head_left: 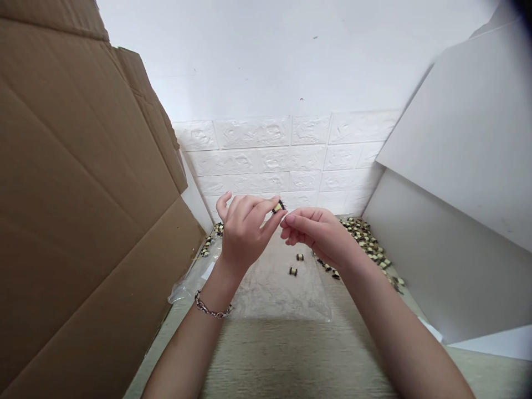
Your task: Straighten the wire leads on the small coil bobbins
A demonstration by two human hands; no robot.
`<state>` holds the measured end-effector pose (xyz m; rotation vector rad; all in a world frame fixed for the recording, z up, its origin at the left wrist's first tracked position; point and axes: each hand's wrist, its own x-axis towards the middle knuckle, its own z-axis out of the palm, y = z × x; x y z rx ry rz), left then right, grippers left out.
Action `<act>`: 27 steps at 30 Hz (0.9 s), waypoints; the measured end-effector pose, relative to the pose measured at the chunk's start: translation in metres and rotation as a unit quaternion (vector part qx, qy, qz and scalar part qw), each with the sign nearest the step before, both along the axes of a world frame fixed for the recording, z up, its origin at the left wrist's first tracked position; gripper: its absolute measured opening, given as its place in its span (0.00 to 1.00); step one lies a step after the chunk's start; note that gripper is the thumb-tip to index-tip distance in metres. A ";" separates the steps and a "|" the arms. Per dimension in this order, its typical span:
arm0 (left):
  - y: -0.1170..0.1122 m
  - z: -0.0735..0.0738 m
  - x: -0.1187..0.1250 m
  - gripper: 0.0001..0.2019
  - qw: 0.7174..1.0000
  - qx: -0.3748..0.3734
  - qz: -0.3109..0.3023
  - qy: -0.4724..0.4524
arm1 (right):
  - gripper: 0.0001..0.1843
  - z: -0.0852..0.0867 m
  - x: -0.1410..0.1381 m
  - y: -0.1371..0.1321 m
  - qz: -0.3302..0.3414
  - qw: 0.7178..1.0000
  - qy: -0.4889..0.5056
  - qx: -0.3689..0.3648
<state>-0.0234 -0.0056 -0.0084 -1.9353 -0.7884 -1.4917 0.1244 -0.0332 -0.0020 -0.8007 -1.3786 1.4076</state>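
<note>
Between its thumb and fingertips, my left hand (249, 227) grips a small transformer (278, 207), a black pinned bobbin wrapped in yellow tape. The transformer is raised above the table, its pins pointing up and to the right. Just right of it, my right hand (318, 230) is closed in a pinch, thumb against forefinger. Whatever lies in that pinch is too small to make out. Below the hands, two similar transformers, one farther back (300, 257) and one nearer (293, 271), lie apart on a clear plastic sheet (282, 302).
Many more transformers lie in a heap (369, 244) along the right side, and a smaller group (208, 241) sits at the left. A tall cardboard panel (83, 194) stands left, white panels (457, 249) right. A white brick-pattern wall (270, 147) closes the back.
</note>
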 end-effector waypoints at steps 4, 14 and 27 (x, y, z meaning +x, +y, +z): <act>-0.002 0.001 0.000 0.07 1.000 0.001 -0.009 -0.007 | 0.09 0.001 0.000 -0.003 0.011 1.000 -0.003 0.024; -0.003 0.001 0.000 0.09 0.998 0.063 -0.012 -0.018 | 0.09 0.005 0.001 -0.006 0.011 0.999 0.002 0.041; -0.001 0.000 -0.001 0.10 0.995 0.098 0.017 0.014 | 0.14 0.006 0.001 -0.006 -0.002 1.000 0.016 0.000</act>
